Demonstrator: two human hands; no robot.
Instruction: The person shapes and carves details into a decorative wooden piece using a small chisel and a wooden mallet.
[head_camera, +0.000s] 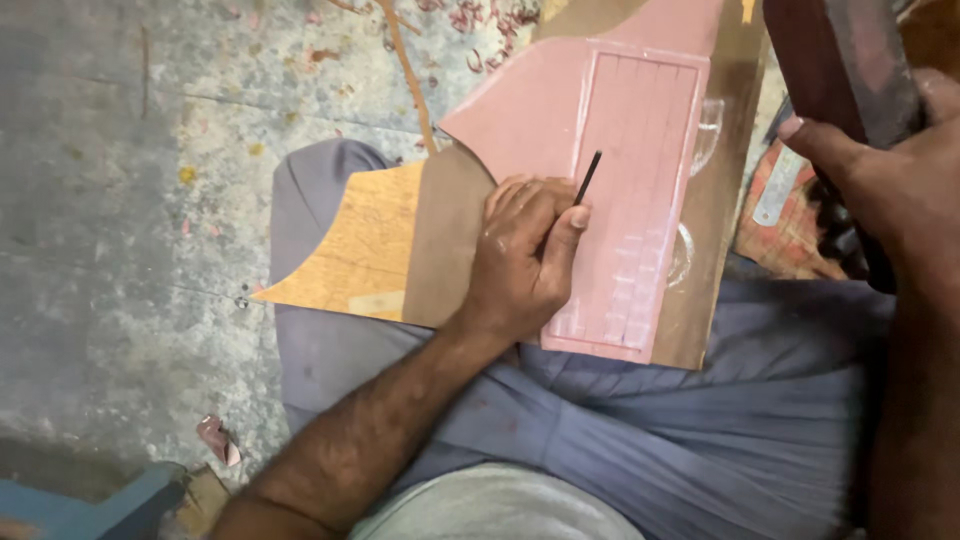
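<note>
1. Two hands busy: left hand (525, 255), fingers pinching thin dark metal chisel (587, 178), tip on pink carved wooden panel (620, 190) across lap.
2. Right hand (890, 180), fingers wrapped around dark wooden mallet (845, 60), raised beside panel.

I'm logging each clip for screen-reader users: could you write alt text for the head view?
A person's left hand pinches a thin dark tool against a pink grooved panel resting on a board across their lap. Their right hand, raised at the frame's right edge, grips a dark reddish block; the concrete floor shows scattered shavings.
</note>
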